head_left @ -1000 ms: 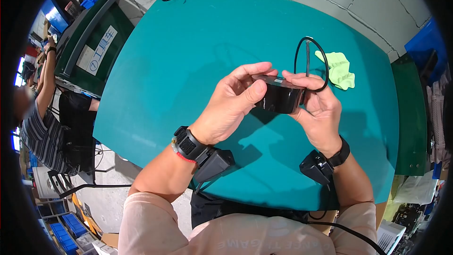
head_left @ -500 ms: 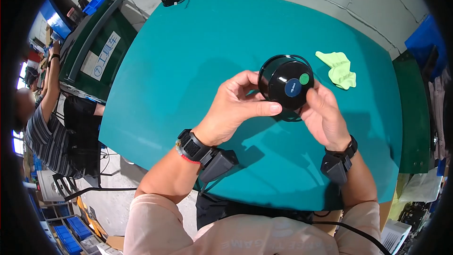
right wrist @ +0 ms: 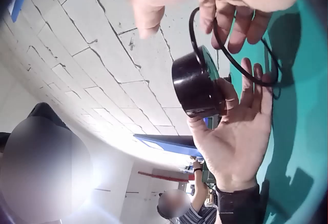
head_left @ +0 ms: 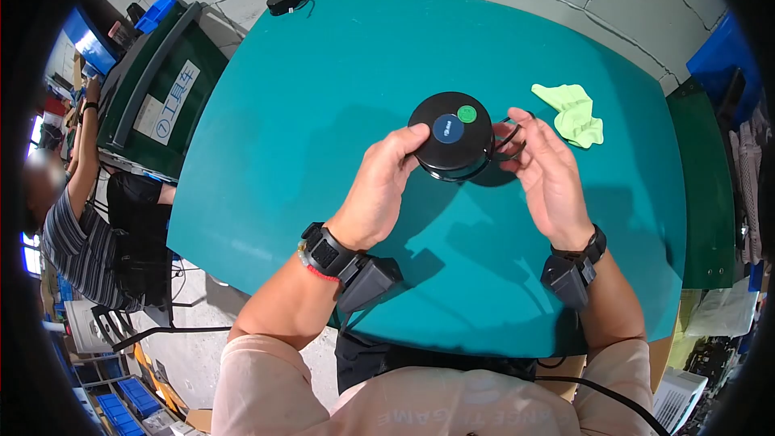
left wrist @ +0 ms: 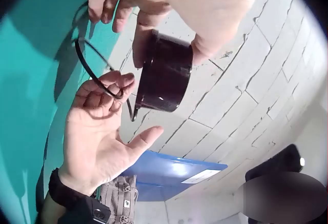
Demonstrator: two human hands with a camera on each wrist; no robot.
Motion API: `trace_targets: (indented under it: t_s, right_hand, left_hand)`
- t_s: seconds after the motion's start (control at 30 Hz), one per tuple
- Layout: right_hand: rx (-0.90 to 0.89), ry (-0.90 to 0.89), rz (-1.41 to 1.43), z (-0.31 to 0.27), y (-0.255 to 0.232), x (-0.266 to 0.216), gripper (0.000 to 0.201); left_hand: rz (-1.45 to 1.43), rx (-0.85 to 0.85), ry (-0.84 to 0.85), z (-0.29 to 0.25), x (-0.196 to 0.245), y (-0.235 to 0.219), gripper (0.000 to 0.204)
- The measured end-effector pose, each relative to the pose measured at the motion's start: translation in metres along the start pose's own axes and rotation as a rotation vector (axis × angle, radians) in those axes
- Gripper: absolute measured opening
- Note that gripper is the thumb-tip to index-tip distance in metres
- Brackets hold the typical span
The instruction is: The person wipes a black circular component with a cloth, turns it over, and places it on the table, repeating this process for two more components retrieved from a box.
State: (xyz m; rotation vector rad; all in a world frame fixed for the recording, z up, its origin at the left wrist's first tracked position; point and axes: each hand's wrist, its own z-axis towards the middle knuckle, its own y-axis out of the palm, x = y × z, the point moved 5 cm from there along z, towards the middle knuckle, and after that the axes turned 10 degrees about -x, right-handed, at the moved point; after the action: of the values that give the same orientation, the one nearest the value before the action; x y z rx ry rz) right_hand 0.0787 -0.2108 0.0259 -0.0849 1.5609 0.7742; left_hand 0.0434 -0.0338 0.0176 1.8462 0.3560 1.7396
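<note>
My left hand (head_left: 378,190) holds a black round device (head_left: 472,141), its thumb on the top face and its fingers beneath. That flat face carries a round blue label and a smaller green sticker, tilted toward the head camera. A thin black cable (left wrist: 86,67) leaves the device's side in a loop. On the right, my right hand (head_left: 555,186) has its fingers curled at this loop, palm turned inward, thumb standing apart. The right wrist view shows the cable passing between those fingers. The device is held up above the green table (head_left: 339,73).
A crumpled light green cloth (head_left: 573,117) lies at the right of the table. Another black round device (head_left: 282,2) with a short cable sits at the far left corner. A dark green cart (head_left: 165,97) stands left, near a seated person in a striped shirt (head_left: 77,234).
The device was gripped by both hands, then turned so its labelled face shows. My left hand now holds it alone, while the right hand has moved from its body onto the cable.
</note>
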Motion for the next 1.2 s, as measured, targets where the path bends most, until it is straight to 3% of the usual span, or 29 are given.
trace_targets:
  t_s: [0.03,0.13,0.27,0.37,0.57,0.67,0.73,0.77,0.83,0.9,0.97,1.03,1.1,1.2]
  right_hand:
    - [0.079,0.055,-0.082,-0.001,-0.007,0.003,0.036]
    - [0.079,0.152,-0.142,-0.004,-0.010,0.011,0.046]
    - [0.060,0.153,-0.192,-0.005,-0.011,0.016,0.056]
    - [0.134,0.137,-0.043,-0.004,-0.007,0.014,0.055]
    - [-0.081,-0.026,0.007,-0.002,0.008,0.003,0.044]
    - [-0.195,-0.032,0.130,-0.002,0.016,-0.001,0.044]
    - [-0.308,0.057,0.281,-0.004,0.025,0.003,0.043]
    - [-0.326,0.050,0.285,-0.005,0.027,0.004,0.043]
    - [-0.346,0.087,0.303,-0.005,0.032,0.008,0.043]
    - [-0.305,0.086,0.293,-0.005,0.036,0.003,0.043]
    - [-0.365,0.116,0.303,-0.006,0.026,0.007,0.045]
    - [-0.276,0.123,0.251,-0.007,0.025,0.010,0.047]
    - [-0.285,0.133,-0.051,-0.009,0.017,0.016,0.048]
    - [-0.228,0.135,-0.186,-0.004,0.006,0.029,0.039]
  left_hand:
    - [0.001,-0.002,0.000,0.001,-0.002,-0.003,0.027]
    - [0.306,-0.118,-0.063,0.005,-0.007,-0.003,0.033]
    - [0.381,-0.134,-0.089,0.002,-0.005,0.004,0.035]
    - [0.352,-0.118,-0.057,0.002,-0.003,0.004,0.039]
    - [0.223,-0.176,-0.098,-0.001,-0.004,0.010,0.040]
    - [0.441,-0.196,-0.010,-0.001,0.002,0.015,0.046]
    - [0.343,-0.305,0.065,-0.001,0.003,0.017,0.046]
    - [0.359,-0.298,0.074,-0.001,0.004,0.017,0.046]
    - [0.122,-0.293,0.015,-0.001,0.001,0.020,0.044]
    - [0.115,-0.241,0.029,-0.003,0.004,0.018,0.043]
    - [0.087,-0.142,-0.071,-0.002,0.001,0.008,0.042]
    - [0.052,-0.111,-0.023,0.004,0.011,0.003,0.036]
    - [0.102,0.063,-0.047,0.007,0.035,-0.020,0.024]
    - [0.293,0.192,0.078,0.017,0.095,-0.076,0.026]
